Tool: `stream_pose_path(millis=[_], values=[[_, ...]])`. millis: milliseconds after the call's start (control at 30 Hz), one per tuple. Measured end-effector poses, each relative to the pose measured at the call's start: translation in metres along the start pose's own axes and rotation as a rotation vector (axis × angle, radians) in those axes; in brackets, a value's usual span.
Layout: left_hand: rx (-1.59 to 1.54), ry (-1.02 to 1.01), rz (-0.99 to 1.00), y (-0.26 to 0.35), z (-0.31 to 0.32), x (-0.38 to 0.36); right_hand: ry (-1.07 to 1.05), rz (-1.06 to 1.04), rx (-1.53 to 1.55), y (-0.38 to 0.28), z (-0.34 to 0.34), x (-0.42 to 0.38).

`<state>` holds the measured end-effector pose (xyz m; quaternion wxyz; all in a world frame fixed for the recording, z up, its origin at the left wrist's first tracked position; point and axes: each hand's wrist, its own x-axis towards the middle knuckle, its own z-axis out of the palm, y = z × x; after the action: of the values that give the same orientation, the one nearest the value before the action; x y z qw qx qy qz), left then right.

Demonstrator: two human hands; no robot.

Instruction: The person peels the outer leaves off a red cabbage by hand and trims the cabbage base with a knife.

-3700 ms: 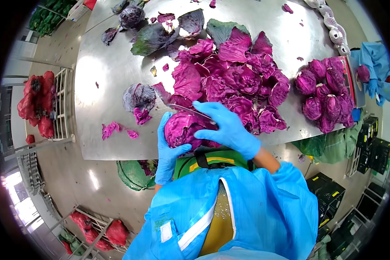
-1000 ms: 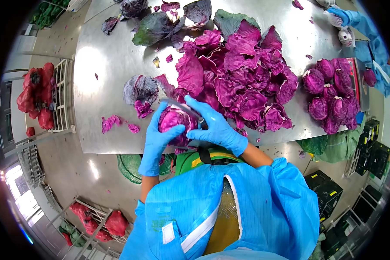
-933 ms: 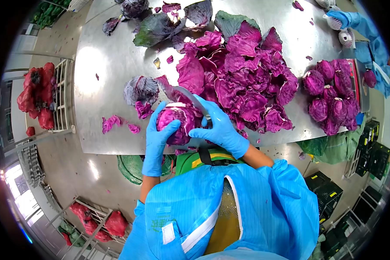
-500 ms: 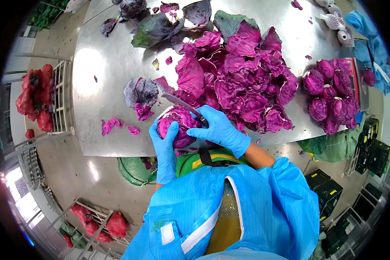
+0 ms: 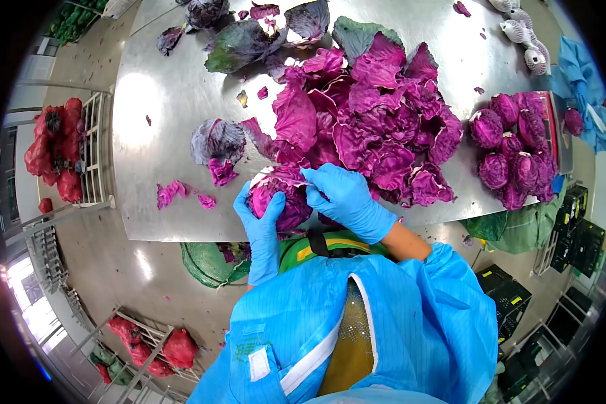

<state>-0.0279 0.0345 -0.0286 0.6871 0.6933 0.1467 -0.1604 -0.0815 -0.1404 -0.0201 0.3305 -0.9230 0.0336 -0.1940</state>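
A head of red cabbage (image 5: 286, 195) rests at the near edge of the steel table (image 5: 175, 101). My left hand (image 5: 257, 217), in a blue glove, cups its left side. My right hand (image 5: 347, 198), also gloved in blue, grips a knife (image 5: 301, 183) whose blade lies across the top of the cabbage, mostly hidden by the hand. Just beyond the hands lies a big heap of loose purple leaves (image 5: 377, 121).
Several trimmed cabbage heads (image 5: 515, 148) are piled at the table's right end, beside another person's blue sleeve (image 5: 586, 87). Dark outer leaves (image 5: 242, 40) and scraps (image 5: 172, 195) lie at the left. Red net bags (image 5: 50, 148) sit on a rack; a green bin (image 5: 212, 259) stands below the table edge.
The knife blade, raised and pointing left half a second ago, has come down onto the top of the cabbage. My left hand has shifted lower around the head.
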Motion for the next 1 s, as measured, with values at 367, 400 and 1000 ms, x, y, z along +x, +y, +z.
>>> stream_pose_path(millis=[367, 400, 1000], values=[[-0.387, -0.355, -0.379, 0.012, -0.03, 0.009, -0.177, 0.239, 0.529, 0.012, -0.075, 0.042], [-0.371, -0.394, -0.406, 0.019, -0.027, 0.006, -0.352, 0.27, 0.583, -0.001, -0.074, 0.044], [-0.323, -0.881, -0.9, -0.001, -0.031, 0.02, -0.919, -0.321, 0.088, -0.004, -0.054, 0.028]])
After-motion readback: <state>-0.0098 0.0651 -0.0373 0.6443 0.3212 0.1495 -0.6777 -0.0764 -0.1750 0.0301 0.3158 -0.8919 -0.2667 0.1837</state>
